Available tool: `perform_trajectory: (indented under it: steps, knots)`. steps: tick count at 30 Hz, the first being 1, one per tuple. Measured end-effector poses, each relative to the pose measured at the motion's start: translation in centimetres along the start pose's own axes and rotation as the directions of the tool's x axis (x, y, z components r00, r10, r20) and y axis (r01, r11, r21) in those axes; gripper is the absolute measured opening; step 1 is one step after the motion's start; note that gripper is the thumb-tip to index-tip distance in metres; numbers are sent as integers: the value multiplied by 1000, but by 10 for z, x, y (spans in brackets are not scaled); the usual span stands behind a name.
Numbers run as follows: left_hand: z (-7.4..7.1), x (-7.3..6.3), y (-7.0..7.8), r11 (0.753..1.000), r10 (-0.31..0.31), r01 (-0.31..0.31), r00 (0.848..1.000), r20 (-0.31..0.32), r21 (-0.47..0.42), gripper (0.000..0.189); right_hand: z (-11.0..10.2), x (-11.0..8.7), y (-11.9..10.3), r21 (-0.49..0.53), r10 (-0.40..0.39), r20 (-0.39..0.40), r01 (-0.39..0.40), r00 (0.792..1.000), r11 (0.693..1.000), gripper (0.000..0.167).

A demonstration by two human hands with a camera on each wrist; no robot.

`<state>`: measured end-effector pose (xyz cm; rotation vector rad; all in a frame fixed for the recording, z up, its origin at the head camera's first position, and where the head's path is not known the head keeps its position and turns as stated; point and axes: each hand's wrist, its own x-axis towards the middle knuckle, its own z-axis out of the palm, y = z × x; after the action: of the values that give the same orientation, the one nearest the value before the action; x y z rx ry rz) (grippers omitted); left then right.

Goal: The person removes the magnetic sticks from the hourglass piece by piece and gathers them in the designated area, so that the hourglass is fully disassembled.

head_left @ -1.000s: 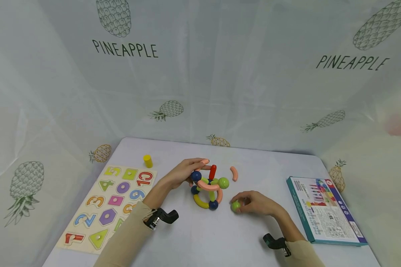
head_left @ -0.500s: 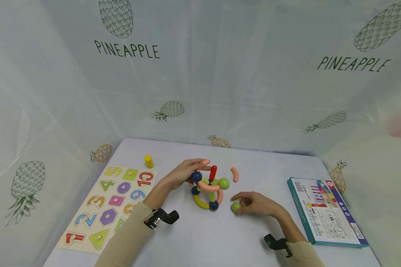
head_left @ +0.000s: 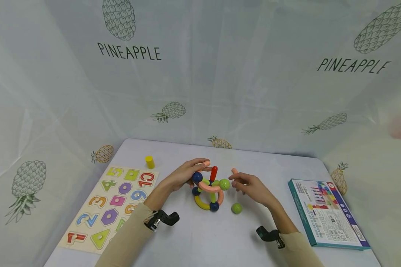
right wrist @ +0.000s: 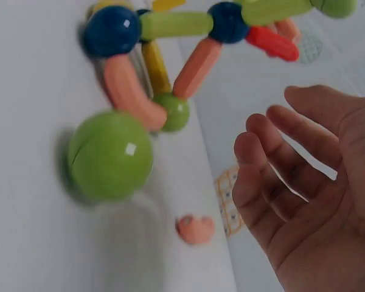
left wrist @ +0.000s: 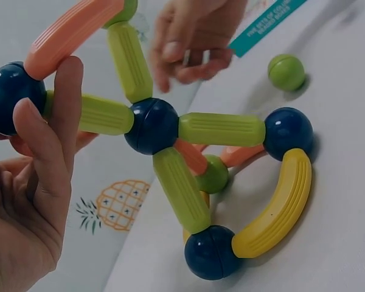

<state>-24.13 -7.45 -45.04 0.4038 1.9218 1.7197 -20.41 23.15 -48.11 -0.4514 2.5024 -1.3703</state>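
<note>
My left hand (head_left: 183, 174) holds a ball-and-stick toy structure (left wrist: 152, 126) at its upper left, fingers around a navy ball (left wrist: 12, 97) and a curved pink stick (left wrist: 76, 33). Green sticks, more navy balls and a curved yellow stick (left wrist: 280, 207) make up its frame, and a red stick (head_left: 213, 173) juts upward. My right hand (head_left: 252, 187), fingers relaxed and holding nothing, is just right of the structure's green ball (head_left: 224, 184). A loose green ball (head_left: 236, 208) lies on the table below that hand. Beyond its fingertips is a loose curved pink stick (head_left: 234, 171), partly hidden.
To the left lies a number-and-shape puzzle board (head_left: 98, 210), partly under the left forearm. A short yellow cylinder (head_left: 149, 162) stands behind it. A flat toy box (head_left: 331, 215) lies at the right table edge. A pineapple-print curtain (head_left: 240, 92) hangs behind the table.
My right hand has let go of the loose green ball and moved up and away toward the pink stick. The ball stays on the table. My left hand keeps its hold on the structure.
</note>
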Motion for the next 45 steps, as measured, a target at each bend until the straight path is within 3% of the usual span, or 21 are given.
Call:
perform_trajectory:
  steps: [7,14,20,33,45]
  knots:
    - [1,-2,-2,1000,-16,17,999,30,-24,54,19,25,-21,21,-72,-45,73,996,997,31]
    - [3,-4,-2,1000,-22,22,1000,14,-16,54,30,39,-29,131,-66,-26,69,997,989,39]
    - [3,-6,-2,1000,-23,23,1000,1,-22,51,34,41,-31,171,-92,-51,100,994,980,40]
    - [4,-17,0,997,-14,15,1000,8,-73,56,39,46,-31,135,-81,-123,97,989,986,40]
    - [4,-22,3,1000,14,-12,997,70,-25,73,45,40,-39,157,-100,-142,122,985,980,31]
